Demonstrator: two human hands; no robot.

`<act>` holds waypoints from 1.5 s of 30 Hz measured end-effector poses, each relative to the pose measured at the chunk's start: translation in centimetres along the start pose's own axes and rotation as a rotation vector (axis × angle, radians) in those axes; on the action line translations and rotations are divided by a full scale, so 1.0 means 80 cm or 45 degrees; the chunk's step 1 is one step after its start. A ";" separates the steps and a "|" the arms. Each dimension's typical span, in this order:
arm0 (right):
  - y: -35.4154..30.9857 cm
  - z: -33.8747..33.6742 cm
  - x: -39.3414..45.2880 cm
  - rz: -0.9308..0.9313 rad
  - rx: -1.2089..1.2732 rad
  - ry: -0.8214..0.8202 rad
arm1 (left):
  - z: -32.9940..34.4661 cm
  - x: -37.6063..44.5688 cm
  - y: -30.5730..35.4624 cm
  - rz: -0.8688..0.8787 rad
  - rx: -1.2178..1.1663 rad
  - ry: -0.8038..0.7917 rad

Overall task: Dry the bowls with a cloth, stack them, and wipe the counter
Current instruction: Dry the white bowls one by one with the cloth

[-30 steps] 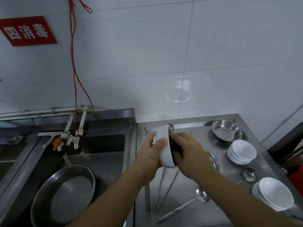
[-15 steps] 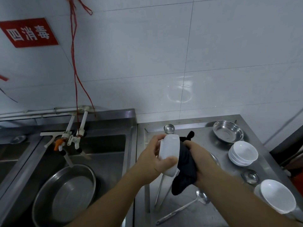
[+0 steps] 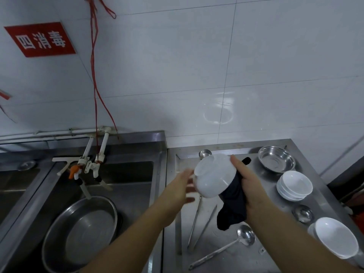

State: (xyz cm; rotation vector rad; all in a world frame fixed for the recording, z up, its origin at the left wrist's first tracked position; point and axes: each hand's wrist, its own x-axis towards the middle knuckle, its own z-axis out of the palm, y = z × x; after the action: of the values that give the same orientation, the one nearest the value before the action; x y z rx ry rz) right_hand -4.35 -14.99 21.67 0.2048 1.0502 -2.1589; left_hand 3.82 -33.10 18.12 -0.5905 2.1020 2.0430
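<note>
Your right hand (image 3: 251,186) has the dark cloth (image 3: 233,203) bunched in its curled fingers and pressed into the mouth of a white bowl (image 3: 214,177), which is tipped on its side in the air above the table (image 3: 236,259), base toward you and to the left. Your left hand (image 3: 182,184) is at the bowl's left edge with its fingers spread and fairly straight; it looks blurred, and I cannot tell whether the fingertips touch the bowl.

By my reading you are midway through drying this bowl, so the drying step is not finished. To the right, a stack of white bowls (image 3: 294,186) stands on the table, and a second group of white bowls (image 3: 335,240) sits nearer you at the right edge. Which of these are dried cannot be told from here. A steel bowl (image 3: 276,159) lies at the back, and a ladle (image 3: 222,251) and other long-handled utensils lie across the middle of the table.

Stacking the held bowl and wiping the table are probably yet to come; those utensils would likely be in the way of the wipe.
</note>
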 end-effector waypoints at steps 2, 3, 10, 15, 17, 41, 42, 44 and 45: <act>0.001 -0.003 0.001 -0.048 0.070 0.020 | 0.003 -0.007 -0.009 -0.249 -0.312 -0.105; 0.003 -0.006 0.002 -0.060 0.106 0.032 | 0.003 -0.010 -0.012 -0.304 -0.449 -0.165; 0.028 -0.020 0.003 -0.040 0.119 0.062 | 0.009 -0.018 -0.014 -0.234 -0.968 -0.148; 0.051 -0.026 0.000 0.147 -0.222 0.307 | 0.004 -0.011 0.009 -0.093 -1.228 0.003; 0.057 -0.030 0.001 0.182 -0.324 0.455 | 0.000 -0.008 0.018 -0.033 -1.223 0.051; 0.002 0.014 0.010 -0.884 -1.236 0.197 | -0.006 -0.041 0.024 0.084 -0.053 -0.433; -0.002 0.012 0.013 -0.786 -1.096 0.235 | -0.008 -0.041 0.028 0.100 -0.051 -0.442; -0.008 0.006 0.019 -0.576 -0.821 0.268 | -0.013 -0.042 0.034 0.134 -0.022 -0.478; -0.009 0.002 0.020 -0.492 -0.714 0.272 | -0.016 -0.042 0.037 0.149 -0.009 -0.500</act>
State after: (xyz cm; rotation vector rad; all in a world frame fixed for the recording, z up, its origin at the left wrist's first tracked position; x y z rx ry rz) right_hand -6.01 -15.67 21.56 -0.0385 1.8991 -2.0941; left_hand 5.94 -33.77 22.16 -0.0550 1.9332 2.0234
